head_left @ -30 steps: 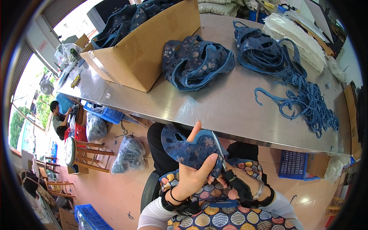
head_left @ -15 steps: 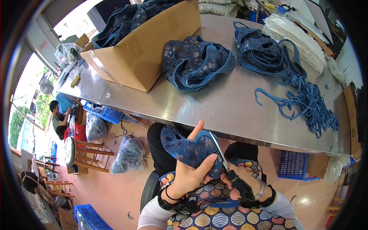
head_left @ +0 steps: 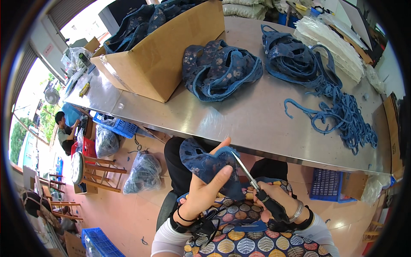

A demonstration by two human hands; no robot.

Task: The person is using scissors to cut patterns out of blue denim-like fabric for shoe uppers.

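Grasping cloth (head_left: 209, 166) in the left hand (head_left: 203, 192), with most fingers hidden behind, on the worktop's (head_left: 265, 124) near side. Gripping scissors (head_left: 247, 172) in the right hand (head_left: 277, 198), partly covered at the handles, beside the cloth's right edge.

Can see steel table (head_left: 257, 118), with stack of white sheets (head_left: 329, 47) at far right and small yellow tool (head_left: 84, 89) near left end, too small to identify. Also see pale sacks (head_left: 244, 10) past far edge. On pinkish floor (head_left: 141, 214), left side: got wooden stool (head_left: 77, 168) with round pale seat, clear bag (head_left: 143, 173) near it, red crate (head_left: 88, 147) beside co-worker (head_left: 64, 136). Also see blue crate (head_left: 100, 242) lower left, blue basket (head_left: 327, 184) below table's right side, next to carton (head_left: 353, 186). Can make out fan (head_left: 52, 96) far left.
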